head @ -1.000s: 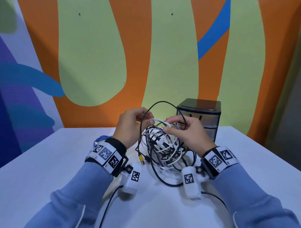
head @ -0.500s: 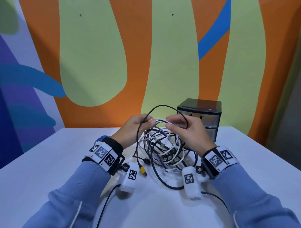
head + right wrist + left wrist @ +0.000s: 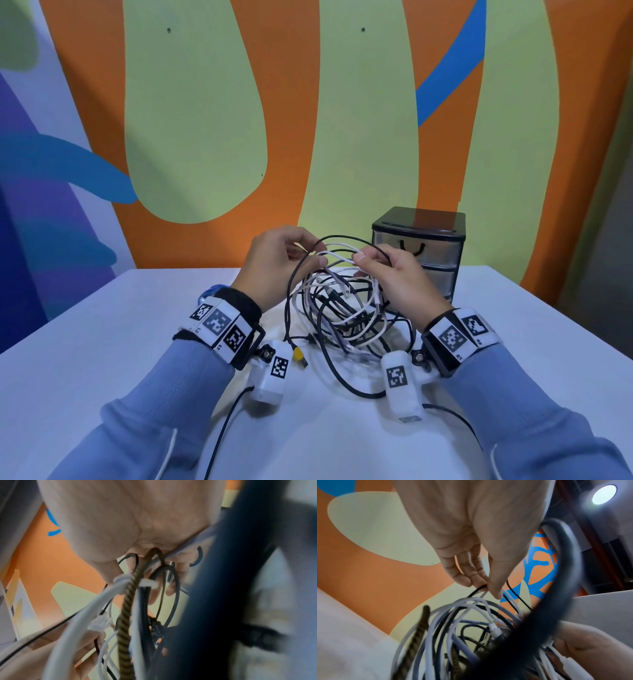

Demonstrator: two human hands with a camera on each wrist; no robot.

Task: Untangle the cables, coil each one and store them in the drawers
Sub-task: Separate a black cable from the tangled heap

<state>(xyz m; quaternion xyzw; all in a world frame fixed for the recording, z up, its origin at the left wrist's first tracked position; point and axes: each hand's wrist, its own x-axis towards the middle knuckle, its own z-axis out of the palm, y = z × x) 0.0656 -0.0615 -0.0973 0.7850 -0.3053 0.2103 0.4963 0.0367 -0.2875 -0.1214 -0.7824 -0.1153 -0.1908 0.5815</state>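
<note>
Both hands are raised over the table [image 3: 102,342] with a tangle of cables [image 3: 342,308] hanging between them. Left hand [image 3: 274,263] pinches strands at the top of the tangle: in the left wrist view its thumb and fingertips [image 3: 462,580] close on a thin black cable [image 3: 476,592] and a white cable [image 3: 510,597] side by side. Right hand [image 3: 400,277], just beside the left, grips the other end of the same white loop, and the right wrist view shows its fingers [image 3: 178,566] curled around several strands, among them a braided brown cable [image 3: 126,609] and a thick white one [image 3: 92,612]. Below the hands the rest of the tangle sags down to the table, black and white loops crossing each other, with a yellow plug [image 3: 298,354] lying near the left wrist. Behind the right hand, close to the knuckles, stands a small drawer unit [image 3: 428,253] with a black top and clear drawers, all shut. To the far side of the left wrist a bit of blue cable [image 3: 210,293] peeks out on the table. A wall painted orange, green and blue [image 3: 205,120] rises behind the table.
</note>
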